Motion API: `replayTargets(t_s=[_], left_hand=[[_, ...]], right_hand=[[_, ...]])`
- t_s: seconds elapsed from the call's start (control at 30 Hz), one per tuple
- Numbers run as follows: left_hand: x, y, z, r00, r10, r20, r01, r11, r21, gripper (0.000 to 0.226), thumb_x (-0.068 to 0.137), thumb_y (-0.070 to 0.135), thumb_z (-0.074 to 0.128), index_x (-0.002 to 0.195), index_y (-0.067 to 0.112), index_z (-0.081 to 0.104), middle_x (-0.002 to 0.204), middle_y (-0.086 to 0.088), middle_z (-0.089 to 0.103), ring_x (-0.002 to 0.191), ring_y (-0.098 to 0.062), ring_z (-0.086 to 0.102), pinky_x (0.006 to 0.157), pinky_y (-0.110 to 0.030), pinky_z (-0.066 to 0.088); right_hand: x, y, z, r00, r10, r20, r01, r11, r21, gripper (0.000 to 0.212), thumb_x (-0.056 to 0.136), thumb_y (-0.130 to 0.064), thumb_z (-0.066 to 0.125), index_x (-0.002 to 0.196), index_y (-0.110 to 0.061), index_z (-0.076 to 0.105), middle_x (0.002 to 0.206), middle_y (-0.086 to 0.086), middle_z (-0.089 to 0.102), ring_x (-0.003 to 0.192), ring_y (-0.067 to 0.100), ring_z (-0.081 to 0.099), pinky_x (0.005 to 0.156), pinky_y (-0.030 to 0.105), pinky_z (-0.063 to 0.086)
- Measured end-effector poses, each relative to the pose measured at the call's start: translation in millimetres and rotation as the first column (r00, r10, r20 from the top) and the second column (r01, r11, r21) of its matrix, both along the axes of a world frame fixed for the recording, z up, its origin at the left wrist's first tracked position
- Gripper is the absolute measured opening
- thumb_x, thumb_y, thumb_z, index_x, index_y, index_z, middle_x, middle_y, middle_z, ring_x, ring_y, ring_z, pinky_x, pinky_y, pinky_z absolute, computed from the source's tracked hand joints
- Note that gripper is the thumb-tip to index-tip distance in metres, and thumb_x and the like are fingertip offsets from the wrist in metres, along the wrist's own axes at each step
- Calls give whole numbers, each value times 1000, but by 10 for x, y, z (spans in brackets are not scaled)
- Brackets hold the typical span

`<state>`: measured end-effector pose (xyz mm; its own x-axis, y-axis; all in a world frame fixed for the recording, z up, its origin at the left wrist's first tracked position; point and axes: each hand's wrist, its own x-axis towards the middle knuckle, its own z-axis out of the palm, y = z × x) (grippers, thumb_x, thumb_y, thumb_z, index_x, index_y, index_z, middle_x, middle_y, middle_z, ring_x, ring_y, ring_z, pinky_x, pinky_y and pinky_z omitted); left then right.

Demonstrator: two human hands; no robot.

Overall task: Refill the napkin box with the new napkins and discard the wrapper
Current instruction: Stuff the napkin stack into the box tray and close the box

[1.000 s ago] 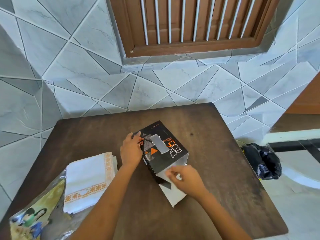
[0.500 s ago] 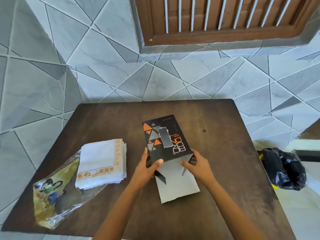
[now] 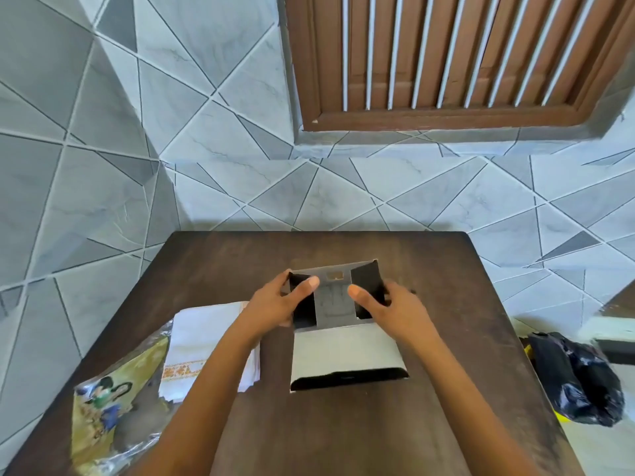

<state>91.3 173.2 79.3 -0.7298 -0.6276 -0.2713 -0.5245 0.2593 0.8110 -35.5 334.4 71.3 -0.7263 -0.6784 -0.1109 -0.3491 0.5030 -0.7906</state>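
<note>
The black napkin box stands on the dark wooden table, its open end facing me and its grey inside showing bare. Its long white flap lies flat toward me. My left hand grips the box's left side flap, thumb over the edge. My right hand grips the right side flap the same way. A stack of white napkins with an orange border lies left of the box, partly under my left forearm. The clear printed wrapper lies at the table's near left corner.
A black plastic bag sits on the floor to the right of the table. A tiled wall and a brown louvred window stand behind the table.
The box was tipped so its open end now faces me. Both hands moved from the box's near end to its two side flaps and spread them apart.
</note>
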Motion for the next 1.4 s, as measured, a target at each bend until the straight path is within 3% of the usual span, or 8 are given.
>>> replayTargets(t_s=[0.2,0.47,0.63,0.7,0.83,0.93,1.17,1.4], left_hand=[[-77,-75,8,974,-72,214,113,976,-185,107,74,66,59,149,24,-4,151,-8,36,133,-30,42,104,-39,41],[-14,-400,192,997,13,-76,-16,999,-42,26,92,18,49,117,17,55,109,-6,60,91,-21,58,75,-32,57],[-9,-587,-10,967,152,-202,-153,988,15,56,92,5,50,139,28,33,142,-7,42,118,-27,51,86,-35,52],[-12,-591,-93,960,144,-240,-153,988,-16,56,91,4,51,139,29,36,147,-5,37,130,-26,43,91,-32,47],[-54,-586,-186,987,99,-124,-121,974,-193,37,90,9,58,124,23,58,151,-5,32,139,-26,32,109,-40,35],[-45,-523,-165,984,27,-176,-71,966,-247,35,91,12,56,126,20,57,151,-1,34,140,-22,31,113,-40,29],[-31,-519,-161,979,-187,-78,185,982,-40,62,87,32,62,143,32,33,151,4,36,138,-21,35,109,-44,35],[-46,-442,-169,944,-327,-49,326,945,-24,94,78,34,72,146,38,7,147,8,35,132,-21,43,106,-40,40]], right_hand=[[164,-135,10,988,-68,-140,82,992,98,74,71,-55,63,131,-20,36,122,1,60,109,26,57,83,34,47],[-40,-78,138,959,-9,282,26,998,-58,25,84,-34,54,107,-25,56,102,8,67,91,22,64,80,35,54],[-150,-13,76,857,-204,473,348,906,-241,13,90,-8,47,93,-7,60,99,16,64,74,20,64,49,14,51],[-117,-46,-15,882,-282,377,385,893,-234,24,90,-8,50,115,-7,51,109,14,62,70,13,62,49,12,50],[-69,-90,-191,929,-363,69,369,898,-239,71,86,-13,60,144,-18,18,145,10,37,123,26,48,101,40,44],[-92,-111,-241,953,-263,-151,243,960,-139,61,90,-10,53,143,-14,25,153,8,27,141,25,24,115,42,25],[-44,-53,-114,991,-53,120,69,988,-139,47,97,-19,39,143,-21,28,152,2,29,141,21,25,118,47,17],[-11,26,-125,980,97,175,-89,995,-52,97,75,-28,73,146,-29,7,150,-9,28,136,17,33,111,40,30]])
